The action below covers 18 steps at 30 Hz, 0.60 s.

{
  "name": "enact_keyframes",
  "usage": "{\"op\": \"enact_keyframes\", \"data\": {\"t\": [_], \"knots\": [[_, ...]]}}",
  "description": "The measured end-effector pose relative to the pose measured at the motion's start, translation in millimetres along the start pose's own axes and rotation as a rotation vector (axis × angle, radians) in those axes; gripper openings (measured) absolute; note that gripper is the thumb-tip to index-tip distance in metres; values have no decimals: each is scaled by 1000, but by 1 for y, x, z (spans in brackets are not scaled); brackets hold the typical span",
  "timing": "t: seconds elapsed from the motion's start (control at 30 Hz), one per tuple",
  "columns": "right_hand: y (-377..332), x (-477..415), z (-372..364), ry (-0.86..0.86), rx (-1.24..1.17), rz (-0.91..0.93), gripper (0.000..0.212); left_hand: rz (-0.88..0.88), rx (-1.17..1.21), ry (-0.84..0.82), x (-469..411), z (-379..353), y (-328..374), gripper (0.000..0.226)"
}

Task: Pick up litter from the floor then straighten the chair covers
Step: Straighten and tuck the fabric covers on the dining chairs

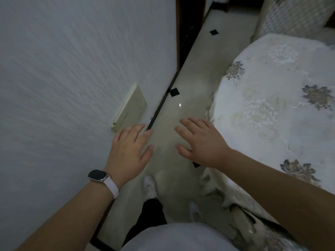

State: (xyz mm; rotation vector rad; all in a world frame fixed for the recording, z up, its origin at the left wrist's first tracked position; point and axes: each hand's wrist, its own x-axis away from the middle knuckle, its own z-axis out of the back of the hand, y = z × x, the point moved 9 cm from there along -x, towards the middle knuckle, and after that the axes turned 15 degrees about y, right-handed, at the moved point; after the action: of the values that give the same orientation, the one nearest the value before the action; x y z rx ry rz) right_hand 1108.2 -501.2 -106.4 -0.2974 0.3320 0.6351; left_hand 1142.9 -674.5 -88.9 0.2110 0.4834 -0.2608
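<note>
My left hand [129,149] and my right hand [201,142] are both stretched out in front of me, fingers straight and spread, holding nothing. They hover over a narrow strip of pale tiled floor [192,82] between a wall and a piece of furniture. A white embroidered cover [272,109] with grey flower patterns lies over the furniture on the right, its scalloped edge hanging down near my right wrist. A second covered chair back [282,15] stands at the top right. I see no litter on the floor; a small bright glint [180,105] shows on a tile.
A textured white wall [72,69] fills the left, with a beige wall plate [129,110] near my left fingers. A dark skirting strip [163,104] runs along the wall's foot. Black diamond tile insets [174,92] dot the floor. My white shoes [150,185] stand below.
</note>
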Motion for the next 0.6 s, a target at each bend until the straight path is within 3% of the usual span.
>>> {"op": "enact_keyframes", "data": {"t": [0.3,0.6], "knots": [[-18,-133,-10,52,152,-158,53,-56,172,26,-93,-18,-114,47],[27,-186,-11,78,253,-269,52,-206,243,77,-186,-44,-137,46]]}}
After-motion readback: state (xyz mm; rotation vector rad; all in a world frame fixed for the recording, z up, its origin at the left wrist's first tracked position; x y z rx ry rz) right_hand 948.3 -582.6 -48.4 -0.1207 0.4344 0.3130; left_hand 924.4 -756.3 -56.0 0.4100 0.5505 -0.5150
